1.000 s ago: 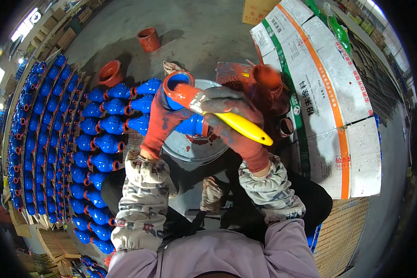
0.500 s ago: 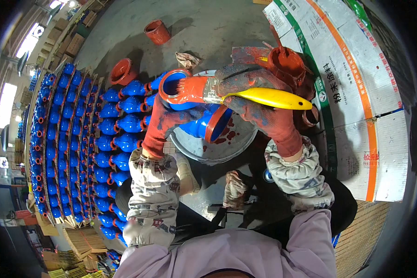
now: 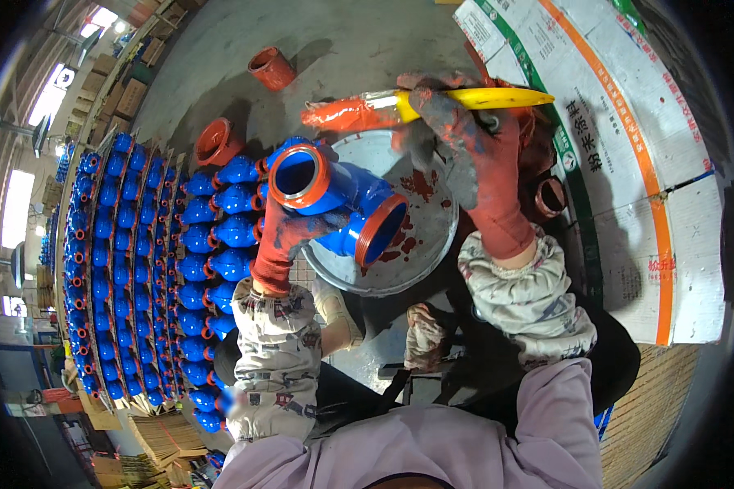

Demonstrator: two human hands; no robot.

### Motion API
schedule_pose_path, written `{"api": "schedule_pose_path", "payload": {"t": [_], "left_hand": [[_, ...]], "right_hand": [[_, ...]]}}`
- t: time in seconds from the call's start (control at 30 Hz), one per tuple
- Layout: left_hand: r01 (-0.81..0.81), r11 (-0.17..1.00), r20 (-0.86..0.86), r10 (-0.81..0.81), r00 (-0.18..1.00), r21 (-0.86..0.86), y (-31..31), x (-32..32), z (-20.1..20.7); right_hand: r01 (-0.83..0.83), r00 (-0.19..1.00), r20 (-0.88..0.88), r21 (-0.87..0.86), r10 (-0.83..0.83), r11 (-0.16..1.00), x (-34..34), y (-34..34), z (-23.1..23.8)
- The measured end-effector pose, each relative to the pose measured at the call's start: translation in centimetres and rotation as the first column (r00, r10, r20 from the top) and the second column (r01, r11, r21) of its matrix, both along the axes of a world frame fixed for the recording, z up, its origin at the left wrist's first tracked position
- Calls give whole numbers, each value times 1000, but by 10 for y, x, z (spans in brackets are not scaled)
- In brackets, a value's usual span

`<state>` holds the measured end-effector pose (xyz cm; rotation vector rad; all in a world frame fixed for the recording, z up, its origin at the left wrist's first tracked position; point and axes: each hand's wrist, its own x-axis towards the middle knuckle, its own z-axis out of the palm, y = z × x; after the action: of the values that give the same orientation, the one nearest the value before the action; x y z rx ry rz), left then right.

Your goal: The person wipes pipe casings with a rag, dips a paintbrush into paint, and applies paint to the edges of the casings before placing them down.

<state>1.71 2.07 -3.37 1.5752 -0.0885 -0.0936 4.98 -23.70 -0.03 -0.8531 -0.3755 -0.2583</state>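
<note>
Partly hidden, the left hand (image 3: 292,234) grips a blue fitting (image 3: 347,194) (right hand (image 3: 491,155) pinches a brush (image 3: 403,107)).

The fitting (image 3: 347,186) is blue, red-rimmed — the brush (image 3: 501,99) yellow-handled, red-bristled — the tray (image 3: 440,216) grey, red-splotched; the sleeves (image 3: 277,363) cream, dark-printed.

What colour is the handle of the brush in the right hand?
Yellow; the handle shows clearly in the head view.

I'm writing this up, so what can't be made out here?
In the head view:
Left hand: some fingers hidden behind the blue fitting.
Red pot: inside mostly hidden by right hand and brush.
White carton: far end cut off by the top edge.
Far-left blue parts: details too small.
</note>
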Motion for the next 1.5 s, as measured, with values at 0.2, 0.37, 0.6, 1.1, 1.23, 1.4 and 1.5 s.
{"api": "schedule_pose_path", "payload": {"t": [0.2,0.37,0.6,1.1,1.23,1.4,1.5], "left_hand": [[80,994,182,-93,979,81,-9,-7,6],[60,926,-75,-94,993,-374,12,2,-34],[-64,997,284,75,956,-49,-25,-15,3],[-585,805,433,565,702,-102,-49,-29,-49],[-711,657,548,509,663,250,-67,-45,5],[-726,656,585,513,629,206,-54,-38,-2],[-685,706,635,447,630,182,-54,-39,7]], "right_hand": [[113,993,86,-395,-86,912,-4,16,29],[237,949,312,-593,-51,770,-12,35,47],[421,903,359,-620,-237,662,-42,36,41],[631,739,608,-475,-289,614,-122,93,40],[580,815,414,-597,-406,555,-106,63,75],[361,932,274,-641,-237,678,-72,58,117],[452,890,409,-740,-200,499,-48,62,119]]}}
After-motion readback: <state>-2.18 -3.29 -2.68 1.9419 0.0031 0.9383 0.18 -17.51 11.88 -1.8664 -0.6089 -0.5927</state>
